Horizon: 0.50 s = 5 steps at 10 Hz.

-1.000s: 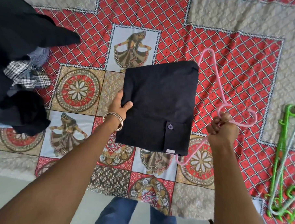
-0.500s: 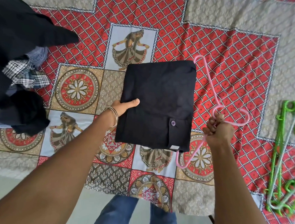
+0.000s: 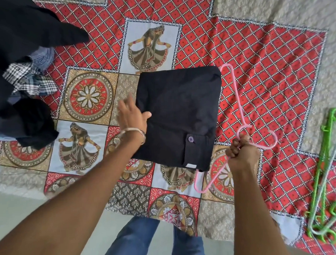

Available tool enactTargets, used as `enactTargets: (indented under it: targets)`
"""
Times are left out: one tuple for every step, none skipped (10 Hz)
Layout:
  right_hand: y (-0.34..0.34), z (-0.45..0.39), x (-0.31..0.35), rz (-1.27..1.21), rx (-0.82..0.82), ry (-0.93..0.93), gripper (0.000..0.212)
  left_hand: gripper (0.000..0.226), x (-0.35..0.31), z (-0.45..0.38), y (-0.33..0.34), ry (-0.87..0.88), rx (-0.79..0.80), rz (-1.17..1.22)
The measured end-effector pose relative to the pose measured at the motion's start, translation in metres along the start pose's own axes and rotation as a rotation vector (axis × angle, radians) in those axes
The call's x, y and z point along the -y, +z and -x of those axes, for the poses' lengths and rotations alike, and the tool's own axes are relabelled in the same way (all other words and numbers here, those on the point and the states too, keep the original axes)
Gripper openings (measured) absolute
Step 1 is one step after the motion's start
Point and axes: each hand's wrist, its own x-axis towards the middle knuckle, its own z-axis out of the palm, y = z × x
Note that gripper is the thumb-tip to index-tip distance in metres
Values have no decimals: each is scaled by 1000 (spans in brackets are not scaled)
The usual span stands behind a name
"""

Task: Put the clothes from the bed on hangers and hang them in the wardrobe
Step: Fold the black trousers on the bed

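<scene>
Now that the left hand [image 3: 133, 117] has let go, fingers spread, the folded black buttoned garment [image 3: 179, 115] lies mid-bedspread (unhung); right hand [image 3: 241, 153] clenched on thin pink plastic hanger [image 3: 241, 112] beside it, w/ unfolding next.

Left hand [image 3: 133, 115] spread flat, blurred; right hand [image 3: 241, 153] fisted, both arms outstretched.

Clothes pile [image 3: 17, 80] blocks upper left. Folded dark garment [image 3: 179, 115] fills centre; pink hanger [image 3: 237, 97] along its right edge. Green hangers [image 3: 327, 178] crowd far right. Bedspread [image 3: 266, 69] open upper right.
</scene>
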Motion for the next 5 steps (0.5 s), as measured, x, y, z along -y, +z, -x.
enactTargets:
  targets:
    - [13, 3, 7, 22, 27, 30, 28, 83, -12, 28, -3, 598, -173, -146]
    - [20, 6, 12, -57, 3, 10, 34, 75, -3, 71, 30, 973, 248, -389]
    - [27, 15, 18, -48, -5, -83, 35, 71, 13, 71, 52, 855, 470, -573]
    - [35, 36, 24, 11, 38, -194, 31, 73, 1, 57, 34, 828, 642, -576]
    - [47, 67, 44, 73, 59, -283, 34, 68, -17, 41, -3, 749, 758, -406]
